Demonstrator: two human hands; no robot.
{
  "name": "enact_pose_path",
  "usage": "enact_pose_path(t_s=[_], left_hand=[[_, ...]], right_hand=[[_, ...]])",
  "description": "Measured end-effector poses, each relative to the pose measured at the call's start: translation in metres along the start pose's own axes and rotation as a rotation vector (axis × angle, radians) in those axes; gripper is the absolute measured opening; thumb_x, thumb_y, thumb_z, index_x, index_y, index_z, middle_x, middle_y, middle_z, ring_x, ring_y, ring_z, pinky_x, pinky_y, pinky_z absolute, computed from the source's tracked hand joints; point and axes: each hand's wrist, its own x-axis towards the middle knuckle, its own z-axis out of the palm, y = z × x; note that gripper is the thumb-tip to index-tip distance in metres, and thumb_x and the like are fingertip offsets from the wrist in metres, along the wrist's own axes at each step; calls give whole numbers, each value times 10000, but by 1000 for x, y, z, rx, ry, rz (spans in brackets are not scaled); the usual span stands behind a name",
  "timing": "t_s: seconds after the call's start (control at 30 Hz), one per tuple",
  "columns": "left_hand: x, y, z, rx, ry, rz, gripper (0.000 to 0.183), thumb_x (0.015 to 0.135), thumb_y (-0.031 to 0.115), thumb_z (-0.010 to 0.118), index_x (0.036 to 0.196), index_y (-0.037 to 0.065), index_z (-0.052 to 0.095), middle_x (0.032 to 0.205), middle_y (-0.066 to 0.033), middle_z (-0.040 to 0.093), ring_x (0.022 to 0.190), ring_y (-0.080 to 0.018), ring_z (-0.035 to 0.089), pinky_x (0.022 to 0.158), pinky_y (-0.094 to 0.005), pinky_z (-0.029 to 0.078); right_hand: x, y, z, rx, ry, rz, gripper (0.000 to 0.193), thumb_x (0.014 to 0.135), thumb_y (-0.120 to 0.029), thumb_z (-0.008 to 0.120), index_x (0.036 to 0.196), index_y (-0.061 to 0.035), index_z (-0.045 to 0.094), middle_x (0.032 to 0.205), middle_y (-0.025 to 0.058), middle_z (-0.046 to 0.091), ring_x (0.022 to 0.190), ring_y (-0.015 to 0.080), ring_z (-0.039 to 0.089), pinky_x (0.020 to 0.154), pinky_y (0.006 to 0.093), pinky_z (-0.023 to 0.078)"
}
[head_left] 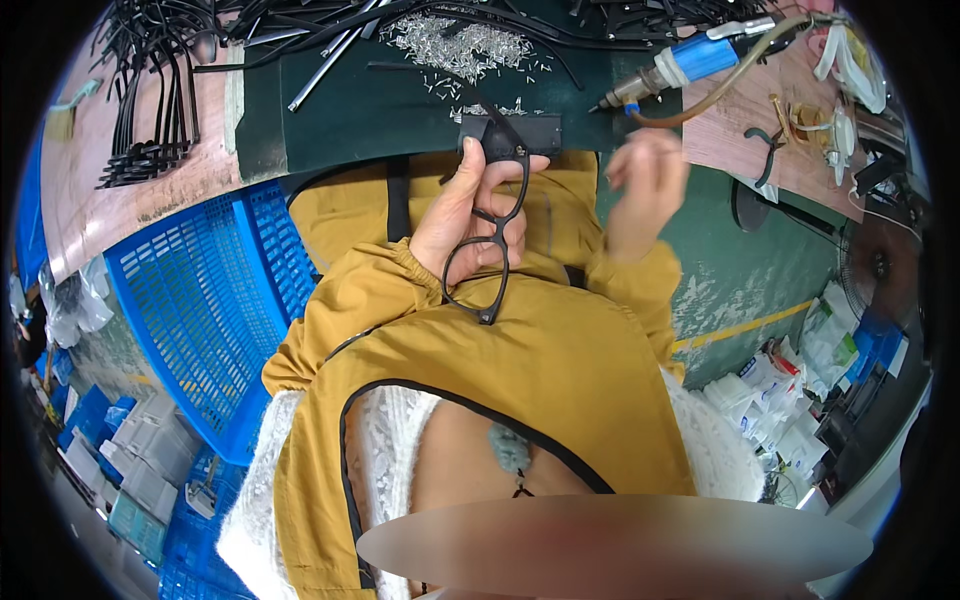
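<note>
My left hand (pixel 445 230) is closed round a black eyeglass frame (pixel 502 240), held upright so that one rim is above the other. A black temple arm (pixel 500 122) reaches from its upper end toward the bench, by a small dark block (pixel 543 132) at the bench edge. To the right, my right hand (pixel 648 190) is raised and smeared by motion, its fingers looking bent; whether anything is in them I cannot make out. Beyond it, a blue and silver power screwdriver (pixel 695 62) lies on the bench with its tip pointing left.
Small silver screw-like pieces (pixel 455 45) are heaped on the dark green mat (pixel 340 125), with a few near the block. Black temple arms (pixel 150 130) pile up at the far left. A blue plastic basket (pixel 200 300) stands at my left. Pliers (pixel 768 155) lie at the right.
</note>
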Motion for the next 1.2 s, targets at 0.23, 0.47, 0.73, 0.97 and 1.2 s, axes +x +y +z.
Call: enact_pose_path(t_s=[0.23, 0.47, 0.73, 0.97, 1.2], left_hand=[[-7, 11, 6, 151, 155, -60, 789, 1022, 743, 281, 1436, 133, 560, 701, -51, 638, 609, -189, 642, 615, -289, 519], [-12, 15, 10, 156, 183, -60, 749, 1032, 710, 365, 1377, 78, 570, 726, -57, 649, 635, -199, 665, 614, -301, 542], [-29, 101, 27, 496, 152, 396, 564, 1068, 520, 473, 1246, 9, 634, 720, -61, 666, 604, -184, 676, 467, -228, 389], [-25, 162, 41, 297, 71, 310, 383, 1052, 372, 573, 1192, 24, 652, 780, -50, 674, 678, -180, 695, 496, -223, 432], [4, -4, 12, -244, 109, -178, 261, 1029, 383, 642, 1107, 134, 646, 704, -5, 592, 579, -122, 547, 482, -230, 415]], right_hand=[[1, -29, 18, 61, -110, 13, 144, 1006, -64, 649, 1124, 11, 682, 817, 14, 658, 658, 50, 563, 588, 230, 463], [64, -54, 39, -403, -603, -47, 254, 886, -264, 707, 954, -20, 718, 841, 174, 694, 756, 364, 682, 645, 423, 521], [128, -96, 76, -314, -208, -701, 233, 926, -134, 714, 1123, -29, 649, 935, 139, 648, 775, 254, 656, 676, 382, 512], [127, -132, -17, 49, 664, -966, 245, 979, -145, 578, 1163, 13, 543, 1028, 124, 622, 926, 261, 622, 872, 389, 525], [142, -1, 0, 565, 280, -246, 291, 1080, -268, 507, 1203, -5, 530, 763, 81, 556, 650, 213, 562, 649, 351, 504]])
